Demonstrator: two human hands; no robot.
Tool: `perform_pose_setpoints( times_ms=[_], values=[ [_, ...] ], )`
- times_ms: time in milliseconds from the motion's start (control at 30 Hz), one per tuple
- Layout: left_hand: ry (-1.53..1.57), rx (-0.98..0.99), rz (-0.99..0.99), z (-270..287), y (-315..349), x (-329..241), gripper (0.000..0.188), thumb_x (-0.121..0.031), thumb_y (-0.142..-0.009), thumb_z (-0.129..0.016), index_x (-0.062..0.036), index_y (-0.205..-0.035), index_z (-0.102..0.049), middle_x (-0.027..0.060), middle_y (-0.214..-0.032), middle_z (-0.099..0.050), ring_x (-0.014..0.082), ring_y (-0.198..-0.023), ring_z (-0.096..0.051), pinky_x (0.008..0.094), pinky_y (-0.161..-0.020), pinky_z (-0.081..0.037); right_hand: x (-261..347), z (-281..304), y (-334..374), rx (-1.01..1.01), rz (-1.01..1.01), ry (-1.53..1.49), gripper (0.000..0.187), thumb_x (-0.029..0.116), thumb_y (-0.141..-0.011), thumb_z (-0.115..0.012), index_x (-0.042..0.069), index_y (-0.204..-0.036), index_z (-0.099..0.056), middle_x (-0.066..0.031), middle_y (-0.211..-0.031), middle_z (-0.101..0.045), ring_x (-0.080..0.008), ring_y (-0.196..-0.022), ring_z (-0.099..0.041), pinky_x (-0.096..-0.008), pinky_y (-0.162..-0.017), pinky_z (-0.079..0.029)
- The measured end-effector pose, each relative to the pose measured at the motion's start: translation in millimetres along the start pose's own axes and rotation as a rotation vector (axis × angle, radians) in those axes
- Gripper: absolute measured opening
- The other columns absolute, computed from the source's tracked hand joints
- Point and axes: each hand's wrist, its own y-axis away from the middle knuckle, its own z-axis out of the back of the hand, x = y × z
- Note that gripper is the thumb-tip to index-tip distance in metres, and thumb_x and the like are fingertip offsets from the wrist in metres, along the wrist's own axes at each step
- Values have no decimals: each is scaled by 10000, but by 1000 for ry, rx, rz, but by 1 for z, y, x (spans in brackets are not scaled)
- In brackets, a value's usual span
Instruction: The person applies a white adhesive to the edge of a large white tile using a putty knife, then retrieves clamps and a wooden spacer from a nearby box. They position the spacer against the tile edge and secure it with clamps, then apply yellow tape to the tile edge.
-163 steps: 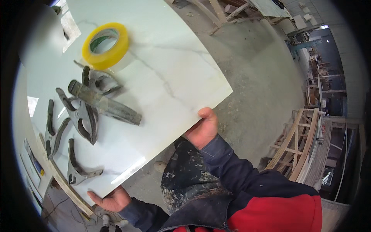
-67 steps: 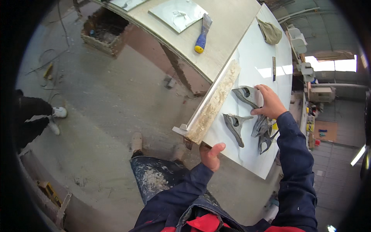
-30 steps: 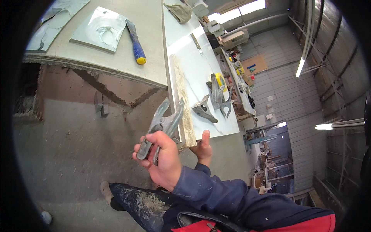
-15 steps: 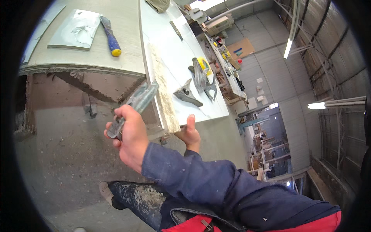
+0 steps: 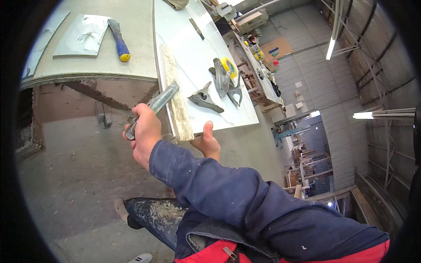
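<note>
- My right hand (image 5: 147, 131) was closed around one end of a grey spring clamp (image 5: 164, 97), with the fingers wrapped about it.
- The clamp pointed away from this hand, up and to the right in my view; its long axis slanted across a rough pale strip (image 5: 180, 115), not along it.
- This strip lay along the left edge of a white slab (image 5: 239, 120), to the right of my right hand.
- My left hand (image 5: 207, 143) was just beside the strip's lower end, at the slab's near edge, with the thumb raised, apart from the clamp.
- Here the view was poor: I could not tell what the hidden left fingers gripped, or whether the clamp touched the strip.
- On the slab, beyond the strip, lay one dark clamp (image 5: 205, 100), and near it more clamps (image 5: 222, 81) by a yellow tape roll (image 5: 233, 66).
- A blue-handled scraper (image 5: 121, 49) rested on the desk (image 5: 136, 22), farther left.
</note>
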Motion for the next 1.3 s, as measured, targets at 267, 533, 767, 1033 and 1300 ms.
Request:
perform_pose_setpoints(
  times_ms=[267, 533, 767, 1033, 1300],
  values=[
    [2, 63, 49, 10, -8, 0, 737, -32, -728, -655, 43, -1419, -408, 118, -1347, -514, 253, -1203, -509, 351, -1091, -349, 23, -1, 27, 155, -121, 62, 538, 542, -851, -618, 101, -1145, -523, -55, -831, -557, -178, -727, -569, -321, -664, -422],
    [437, -16, 141, 31, -14, 11, 455, -75, -814, -635, 29, -1252, -570, 138, -1227, -606, 260, -1122, -587, 383, -1022, -453, 85, 114, 92, 791, -295, 319, 641, 381, -903, -711, -29, -1355, -515, -129, -1115, -671, -171, -961, -638, -305, -851, -514],
    [-27, -5, 200, 8, -1, 2, 542, -154, -790, -636, -27, -1309, -542, 91, -1233, -612, 259, -1124, -608, 408, -998, -492, 187, 313, -66, -272, 961, 1177, 777, 241, -747, -789, 12, -1408, -449, -204, -1208, -608, -337, -1149, -590, -386, -1007, -466],
    [-59, -37, 191, 22, -11, -11, 500, -166, -787, -638, -34, -1264, -566, 88, -1185, -641, 255, -1089, -627, 420, -974, -510, 198, 349, -154, -149, 1007, 1026, 610, 115, -776, -735, 91, -1359, -557, -126, -946, -650, -254, -848, -631, -355, -790, -526],
    [-67, 67, 207, 9, -12, -20, 482, -150, -812, -634, -19, -1270, -559, 89, -1221, -620, 239, -1131, -608, 411, -1019, -487, 216, 382, -91, -54, 947, 170, 425, 22, -869, -674, -56, -1281, -607, -105, -1183, -655, -157, -1022, -626, -274, -921, -500]
  ],
)
